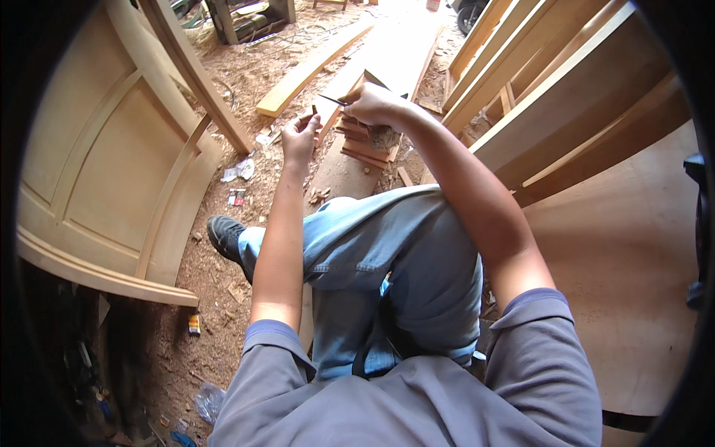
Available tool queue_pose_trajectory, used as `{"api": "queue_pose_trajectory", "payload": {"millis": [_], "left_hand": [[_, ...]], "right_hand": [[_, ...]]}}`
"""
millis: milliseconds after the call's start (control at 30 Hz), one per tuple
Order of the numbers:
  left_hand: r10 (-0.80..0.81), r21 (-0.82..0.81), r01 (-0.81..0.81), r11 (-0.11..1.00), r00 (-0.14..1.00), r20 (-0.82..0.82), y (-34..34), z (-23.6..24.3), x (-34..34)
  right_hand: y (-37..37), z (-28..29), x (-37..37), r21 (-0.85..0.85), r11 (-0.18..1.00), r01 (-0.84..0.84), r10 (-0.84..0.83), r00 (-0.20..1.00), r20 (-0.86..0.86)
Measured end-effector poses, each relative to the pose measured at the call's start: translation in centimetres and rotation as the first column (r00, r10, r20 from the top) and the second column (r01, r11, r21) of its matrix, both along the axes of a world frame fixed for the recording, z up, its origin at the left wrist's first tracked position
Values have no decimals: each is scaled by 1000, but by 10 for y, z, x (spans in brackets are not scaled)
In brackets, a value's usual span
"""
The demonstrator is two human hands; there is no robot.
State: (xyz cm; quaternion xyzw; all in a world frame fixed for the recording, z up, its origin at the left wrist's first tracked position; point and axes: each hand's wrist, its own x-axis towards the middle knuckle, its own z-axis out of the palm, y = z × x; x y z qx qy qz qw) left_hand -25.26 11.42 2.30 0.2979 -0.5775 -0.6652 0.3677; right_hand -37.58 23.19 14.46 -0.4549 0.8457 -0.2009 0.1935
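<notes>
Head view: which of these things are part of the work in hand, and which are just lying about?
In hand:
- left hand, closed on a small wood piece
- right hand, holding a thin blade
- stack of small wood pieces just beyond the hands

Lying about:
- panelled door
- loose plank
- leaning boards
- paper scraps
- sawdust floor
</notes>
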Motion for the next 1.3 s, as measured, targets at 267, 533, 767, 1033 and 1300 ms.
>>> {"api": "queue_pose_trajectory", "payload": {"millis": [267, 533, 767, 1033, 1300], "left_hand": [[-200, -183, 226, 957, 968, 148, 1, 72, -53], [-286, 103, 267, 958, 897, 338, 1, 19, -17], [-449, -22, 487, 873, 821, 354, -9, 21, -10], [-532, -72, 607, 792, 743, 406, -4, 28, -11], [-417, -141, 605, 784, 680, 603, -5, 29, 4]], "right_hand": [[60, 6, -25, -256, 942, 218, -86, 892, 443], [53, -51, -25, -230, 880, 415, -124, 670, 732], [11, -75, -27, -329, 811, 483, 43, 513, 857], [6, -95, -32, -292, 819, 494, 7, 500, 866], [6, -137, -17, -228, 893, 387, 8, 495, 869]]}}
